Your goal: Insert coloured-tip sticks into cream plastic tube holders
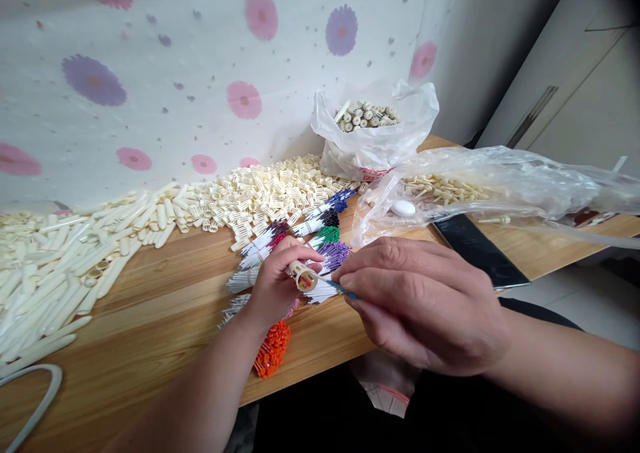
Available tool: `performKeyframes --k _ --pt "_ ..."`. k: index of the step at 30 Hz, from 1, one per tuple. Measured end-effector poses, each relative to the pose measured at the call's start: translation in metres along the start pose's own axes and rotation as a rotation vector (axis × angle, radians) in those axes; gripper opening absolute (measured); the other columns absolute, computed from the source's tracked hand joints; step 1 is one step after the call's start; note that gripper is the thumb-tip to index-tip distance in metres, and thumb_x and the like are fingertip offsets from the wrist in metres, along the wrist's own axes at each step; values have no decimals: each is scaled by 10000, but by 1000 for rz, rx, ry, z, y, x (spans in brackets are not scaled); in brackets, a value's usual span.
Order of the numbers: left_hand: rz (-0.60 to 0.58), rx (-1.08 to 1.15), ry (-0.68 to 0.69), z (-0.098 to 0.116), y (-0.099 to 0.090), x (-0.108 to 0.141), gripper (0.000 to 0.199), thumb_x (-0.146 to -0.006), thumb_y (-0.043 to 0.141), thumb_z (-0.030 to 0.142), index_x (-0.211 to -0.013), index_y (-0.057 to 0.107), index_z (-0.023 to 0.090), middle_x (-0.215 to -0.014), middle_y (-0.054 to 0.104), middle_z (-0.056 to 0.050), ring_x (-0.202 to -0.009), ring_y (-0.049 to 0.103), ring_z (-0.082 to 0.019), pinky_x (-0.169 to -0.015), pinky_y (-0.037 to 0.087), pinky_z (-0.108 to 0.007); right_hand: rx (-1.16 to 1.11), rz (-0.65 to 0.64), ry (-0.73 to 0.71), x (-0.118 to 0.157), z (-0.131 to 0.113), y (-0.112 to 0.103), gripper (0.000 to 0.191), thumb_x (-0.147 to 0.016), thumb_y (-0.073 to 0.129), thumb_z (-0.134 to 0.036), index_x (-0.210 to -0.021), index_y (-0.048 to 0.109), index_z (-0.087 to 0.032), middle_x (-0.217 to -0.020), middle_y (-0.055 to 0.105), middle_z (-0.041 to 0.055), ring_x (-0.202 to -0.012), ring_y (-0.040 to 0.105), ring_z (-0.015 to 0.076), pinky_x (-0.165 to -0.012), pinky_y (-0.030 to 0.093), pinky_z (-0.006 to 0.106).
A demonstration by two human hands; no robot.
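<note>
My left hand [278,276] is closed around a cream slotted pen barrel [304,276], its open end turned toward me. Small coloured ends show inside that opening. Between the thumb and fingers of my right hand [425,299] is a thin pen refill [346,291] with a blue end, its white tube pointing at the barrel's mouth. Whether the refill's tip is inside the barrel I cannot tell. Around and behind my left hand lie bundles of refills with purple [334,255], green [327,235], black [327,219] and blue ends [340,201]. An orange-ended bundle [273,348] lies nearest me.
Cream slotted parts [280,189] are heaped along the wall, with long cream tubes [100,253] at the left. A white plastic bag [350,156] of round-ended parts stands at the back. Another clear bag [530,179] spreads over the right side, near a black flat object [480,256].
</note>
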State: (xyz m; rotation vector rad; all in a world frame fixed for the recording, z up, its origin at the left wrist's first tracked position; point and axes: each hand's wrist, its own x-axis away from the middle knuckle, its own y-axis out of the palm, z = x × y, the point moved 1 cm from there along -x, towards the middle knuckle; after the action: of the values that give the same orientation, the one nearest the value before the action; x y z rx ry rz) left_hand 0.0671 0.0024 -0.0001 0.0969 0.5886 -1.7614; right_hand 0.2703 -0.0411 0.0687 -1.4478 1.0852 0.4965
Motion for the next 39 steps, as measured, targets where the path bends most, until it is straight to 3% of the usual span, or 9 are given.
performKeyframes --k 6,13,16,18,21,28,39 --pt "-21 -9 23 1 0 0 116 -823 666 311 -815 721 209 -797 576 -26 -766 565 -193 -699 436 -330 12 -14 -27 0 -2 -3 127 -878 526 -95 -963 607 -144 -894 709 100 -861 671 154 -778 557 244" --pt "-5 -69 81 -7 0 0 97 -823 684 306 -854 704 217 -798 539 -11 -752 538 -182 -681 421 -307 -56 28 32 8 11 21 124 -894 515 -89 -968 609 -118 -907 687 114 -820 646 170 -716 542 271" --pt "-35 -117 101 -10 -3 2 330 -798 679 486 -1027 674 248 -917 515 -27 -873 535 -210 -766 429 -321 18 46 73 12 17 27 128 -895 510 -84 -957 621 -100 -913 652 123 -809 606 181 -690 519 299" --pt "-87 -119 115 -9 -4 3 499 -812 565 618 -1156 618 261 -1026 496 -50 -990 517 -239 -868 418 -351 86 66 91 15 20 28 148 -881 515 -66 -960 635 -99 -909 616 113 -792 574 175 -666 497 303" --pt "-115 -173 102 -6 -6 5 478 -918 377 586 -1199 588 263 -1086 471 -60 -1080 482 -237 -967 366 -355 126 117 121 18 24 30 154 -854 548 -55 -942 658 -116 -877 554 80 -779 535 160 -646 471 285" --pt "25 -266 130 -6 -5 5 378 -929 425 525 -1042 643 237 -992 465 -35 -980 497 -192 -849 419 -291 85 159 231 14 29 34 82 -841 611 -86 -791 663 -124 -818 501 41 -750 498 129 -643 431 248" --pt "212 -438 242 -7 -5 4 197 -891 602 363 -946 682 192 -908 485 -21 -863 542 -160 -766 457 -258 -199 183 496 19 38 47 115 -864 593 -105 -792 676 -139 -807 508 34 -784 514 130 -683 435 237"
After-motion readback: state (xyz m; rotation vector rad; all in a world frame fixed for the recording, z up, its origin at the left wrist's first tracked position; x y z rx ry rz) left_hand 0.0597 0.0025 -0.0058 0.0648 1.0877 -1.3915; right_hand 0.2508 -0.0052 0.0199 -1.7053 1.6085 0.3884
